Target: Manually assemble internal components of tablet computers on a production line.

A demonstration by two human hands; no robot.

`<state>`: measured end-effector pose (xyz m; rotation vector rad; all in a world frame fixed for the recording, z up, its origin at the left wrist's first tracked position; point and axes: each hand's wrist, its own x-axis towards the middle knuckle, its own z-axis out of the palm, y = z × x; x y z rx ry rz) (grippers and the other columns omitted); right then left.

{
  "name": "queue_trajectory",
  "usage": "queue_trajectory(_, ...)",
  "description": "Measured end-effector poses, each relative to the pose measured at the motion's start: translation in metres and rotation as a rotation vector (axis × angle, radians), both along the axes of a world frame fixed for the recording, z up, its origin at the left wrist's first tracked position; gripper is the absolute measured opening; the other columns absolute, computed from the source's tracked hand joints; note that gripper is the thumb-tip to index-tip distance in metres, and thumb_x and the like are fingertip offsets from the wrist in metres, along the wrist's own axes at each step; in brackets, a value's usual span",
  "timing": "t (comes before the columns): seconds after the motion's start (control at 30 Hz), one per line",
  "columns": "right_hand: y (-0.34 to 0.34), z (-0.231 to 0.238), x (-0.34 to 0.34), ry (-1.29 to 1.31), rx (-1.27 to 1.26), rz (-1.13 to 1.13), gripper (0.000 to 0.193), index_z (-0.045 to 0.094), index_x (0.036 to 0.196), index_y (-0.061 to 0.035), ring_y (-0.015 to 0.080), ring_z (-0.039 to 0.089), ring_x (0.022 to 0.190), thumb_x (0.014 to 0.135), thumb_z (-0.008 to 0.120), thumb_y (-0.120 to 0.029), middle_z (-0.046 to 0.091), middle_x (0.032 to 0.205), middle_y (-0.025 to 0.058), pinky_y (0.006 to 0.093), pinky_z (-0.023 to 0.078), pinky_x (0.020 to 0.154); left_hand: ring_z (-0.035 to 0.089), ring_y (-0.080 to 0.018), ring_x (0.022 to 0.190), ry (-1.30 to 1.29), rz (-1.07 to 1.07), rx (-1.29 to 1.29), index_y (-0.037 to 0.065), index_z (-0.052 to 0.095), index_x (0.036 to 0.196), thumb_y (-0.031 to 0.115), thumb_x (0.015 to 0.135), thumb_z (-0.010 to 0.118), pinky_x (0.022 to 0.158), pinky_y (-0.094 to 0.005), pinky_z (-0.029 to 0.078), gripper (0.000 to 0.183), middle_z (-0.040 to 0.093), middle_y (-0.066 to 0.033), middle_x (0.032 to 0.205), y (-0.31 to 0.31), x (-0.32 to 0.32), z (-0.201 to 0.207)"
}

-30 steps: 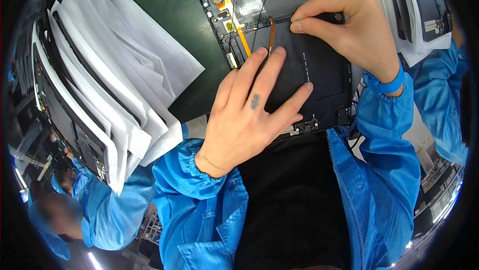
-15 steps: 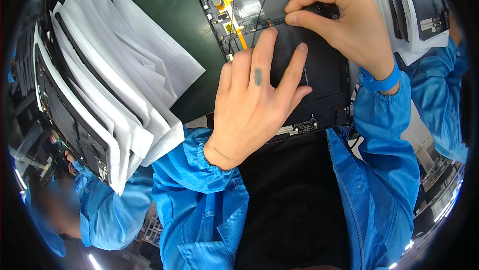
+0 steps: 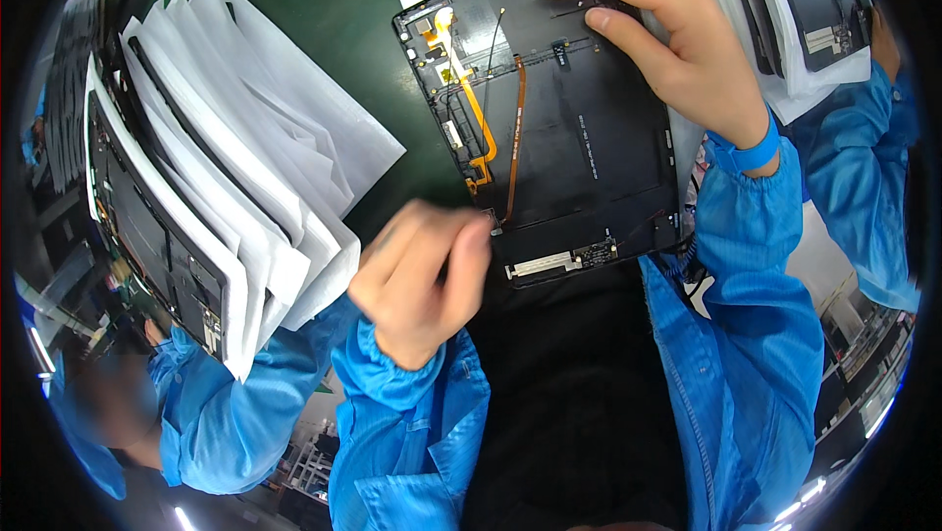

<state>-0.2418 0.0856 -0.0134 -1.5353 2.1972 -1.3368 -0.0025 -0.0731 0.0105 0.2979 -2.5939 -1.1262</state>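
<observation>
A black tablet back housing point(image 3: 618, 178) lies in front of me with its inner side up. An orange flat cable point(image 3: 471, 99) runs down its left part, and a brown-orange flat cable point(image 3: 517, 129) lies to the right of that. My left hand point(image 3: 422, 281) is off the housing's lower left edge, fingers curled and smeared by motion, close to the brown cable's lower end. I cannot make out whether it holds anything. My right hand point(image 3: 677, 50) is over the housing's upper right corner, fingers stretched and apart, with nothing between them.
Left on the green table point(image 3: 334, 1) stands a leaning stack of black housings with white paper sheets point(image 3: 275, 109) between them. A similar stack point(image 3: 829, 1) stands at the right. People in blue sleeves point(image 3: 235, 423) are at both sides.
My left hand has moved off the housing toward the lower left, uncovering the brown cable. My right hand has opened its pinch and shifted slightly, fingers now spread at the upper right.
</observation>
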Motion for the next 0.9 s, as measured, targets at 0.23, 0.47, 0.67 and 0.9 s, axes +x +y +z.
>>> queue_trajectory(0.23, 0.002, -0.012, 0.004, 0.077, 0.014, -0.053, 0.028, 0.075, 0.108, -0.0071, 0.0318, 0.064, 0.116, 0.080, 0.078, -0.006, 0.067, 0.132, 0.0119, 0.0400, 0.051, 0.096, 0.067, -0.0242, 0.071, -0.423, 0.100, 0.324, -0.004, 0.072, 0.112, 0.006, 0.090, 0.072, 0.068, -0.0302, 0.053, 0.024, 0.069, -0.0157, 0.089, 0.002, 0.050, -0.026)
queue_trajectory(0.47, -0.002, -0.014, 0.013, 0.268, 0.082, -0.129, 0.038, 0.074, 0.114, -0.0119, 0.0330, 0.057, 0.127, 0.077, 0.083, -0.016, 0.065, 0.135, 0.0096, 0.0440, 0.042, 0.105, 0.049, -0.0044, 0.081, -0.362, 0.200, 1.203, -0.002, 0.064, 0.117, 0.020, 0.104, 0.064, 0.071, -0.0234, 0.042, 0.025, 0.057, 0.0041, 0.086, 0.028, 0.051, -0.071)
queue_trajectory(0.67, -0.011, -0.004, 0.023, -0.104, 0.082, -0.141, 0.035, 0.072, 0.115, -0.0033, 0.0329, 0.056, 0.131, 0.081, 0.078, -0.009, 0.062, 0.137, 0.0153, 0.0412, 0.040, 0.112, 0.059, -0.0133, 0.103, -0.246, 0.030, 1.037, -0.005, 0.052, 0.139, 0.022, 0.105, 0.064, 0.094, -0.0320, 0.049, 0.045, 0.067, -0.0069, 0.115, 0.039, 0.027, -0.036)
queue_trajectory(0.9, 0.013, -0.010, 0.024, -0.149, -0.386, -0.285, 0.035, 0.068, 0.113, 0.0017, 0.0351, 0.055, 0.131, 0.109, 0.049, -0.028, 0.058, 0.138, 0.0228, 0.0443, 0.040, 0.111, 0.070, -0.0400, 0.079, -0.358, -0.084, 0.566, -0.012, 0.036, 0.145, 0.016, 0.101, 0.064, 0.070, -0.0433, 0.052, 0.059, 0.067, -0.0297, 0.094, -0.018, 0.013, 0.084)
